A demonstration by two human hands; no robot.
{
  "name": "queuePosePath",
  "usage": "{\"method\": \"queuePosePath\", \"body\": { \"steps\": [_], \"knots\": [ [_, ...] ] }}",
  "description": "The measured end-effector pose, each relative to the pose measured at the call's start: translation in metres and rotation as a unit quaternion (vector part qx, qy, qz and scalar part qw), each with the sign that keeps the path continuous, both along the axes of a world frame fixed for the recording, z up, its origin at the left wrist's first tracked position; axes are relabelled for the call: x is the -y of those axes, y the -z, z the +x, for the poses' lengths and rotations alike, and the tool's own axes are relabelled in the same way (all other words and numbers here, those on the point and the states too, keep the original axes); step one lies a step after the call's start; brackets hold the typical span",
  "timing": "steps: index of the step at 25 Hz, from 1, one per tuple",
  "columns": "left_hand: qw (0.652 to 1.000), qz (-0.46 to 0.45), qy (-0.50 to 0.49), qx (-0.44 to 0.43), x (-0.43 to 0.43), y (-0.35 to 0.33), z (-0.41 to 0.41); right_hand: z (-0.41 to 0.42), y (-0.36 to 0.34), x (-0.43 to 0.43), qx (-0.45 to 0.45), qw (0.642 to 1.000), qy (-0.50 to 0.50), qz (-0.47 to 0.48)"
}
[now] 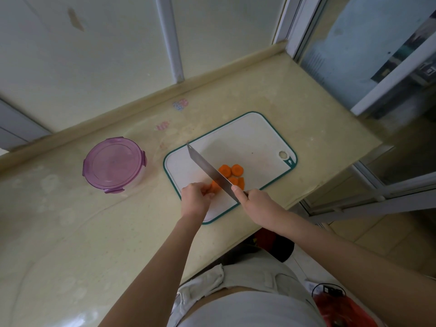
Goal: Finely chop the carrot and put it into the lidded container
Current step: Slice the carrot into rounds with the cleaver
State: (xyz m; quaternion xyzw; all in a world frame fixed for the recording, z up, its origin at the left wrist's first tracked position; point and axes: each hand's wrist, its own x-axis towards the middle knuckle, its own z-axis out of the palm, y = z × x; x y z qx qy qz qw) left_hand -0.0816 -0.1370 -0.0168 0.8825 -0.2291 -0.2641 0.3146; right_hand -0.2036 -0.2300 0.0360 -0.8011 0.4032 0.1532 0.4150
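A white cutting board (247, 138) with a teal rim lies on the beige counter. Several orange carrot slices (231, 171) lie on it to the right of the knife blade. My left hand (195, 197) holds a carrot piece (213, 186) with curled fingers, just left of the blade. My right hand (256, 199) grips the handle of a broad knife (207, 169), its forefinger along the spine; the blade slants across the board over the carrot. A round clear container (114, 165) with a purple clip lid stands shut, to the left of the board.
The counter (82, 232) runs back to a raised ledge and a wall with window frames. Its right edge drops off just past the board, beside a glass sliding door (368, 67). A red bag (339, 308) lies on the floor at lower right.
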Motion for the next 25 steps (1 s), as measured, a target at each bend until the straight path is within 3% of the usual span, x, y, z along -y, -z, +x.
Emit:
{"method": "queuePosePath", "body": {
  "steps": [10,25],
  "knots": [
    [1.000,0.008,-0.016,-0.022,0.000,0.000,0.004,0.035,-0.001,0.007,0.014,0.999,-0.005,0.040],
    [0.999,0.015,-0.019,-0.035,0.002,0.002,0.007,-0.011,0.009,-0.001,-0.022,0.999,0.020,0.027]
  ]
}}
